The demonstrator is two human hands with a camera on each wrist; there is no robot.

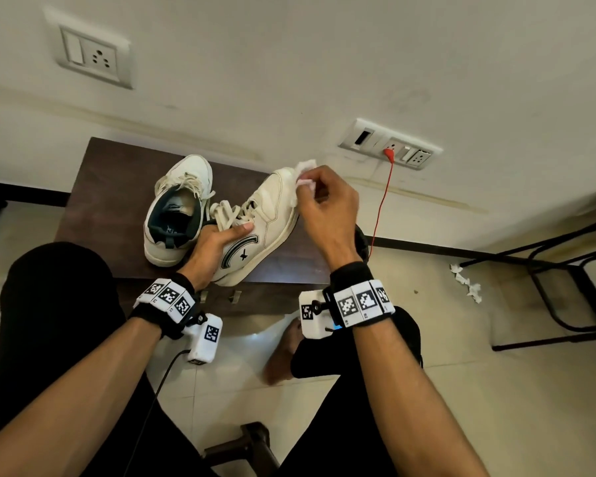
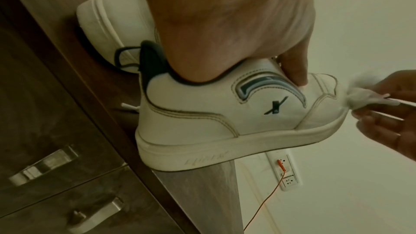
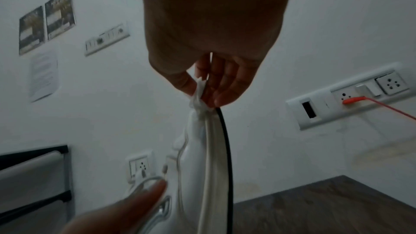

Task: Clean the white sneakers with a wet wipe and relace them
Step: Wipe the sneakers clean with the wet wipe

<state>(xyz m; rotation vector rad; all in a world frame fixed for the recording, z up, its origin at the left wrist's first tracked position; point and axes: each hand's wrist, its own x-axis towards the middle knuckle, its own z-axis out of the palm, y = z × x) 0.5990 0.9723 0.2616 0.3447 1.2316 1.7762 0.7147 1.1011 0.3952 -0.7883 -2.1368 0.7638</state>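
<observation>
Two white sneakers are on a dark wooden cabinet top [image 1: 93, 187]. My left hand [image 1: 217, 239] grips the nearer sneaker [image 1: 265, 215] at its collar, thumb lying on the side panel, and holds it tilted with the toe raised. My right hand [image 1: 320, 197] pinches a crumpled white wet wipe [image 1: 303, 180] against that sneaker's toe. The left wrist view shows this sneaker [image 2: 225, 113] from the side, the wipe [image 2: 364, 97] at its toe. In the right wrist view the wipe [image 3: 199, 95] meets the toe [image 3: 202, 140]. The second sneaker [image 1: 176, 204] lies behind, loosely laced.
A red cable [image 1: 382, 197] hangs from a wall socket [image 1: 389, 146] to the right. Crumpled used wipes [image 1: 467, 282] lie on the tiled floor by a black metal frame [image 1: 547, 280]. Drawer handles [image 2: 42, 165] sit on the cabinet front below the shoe.
</observation>
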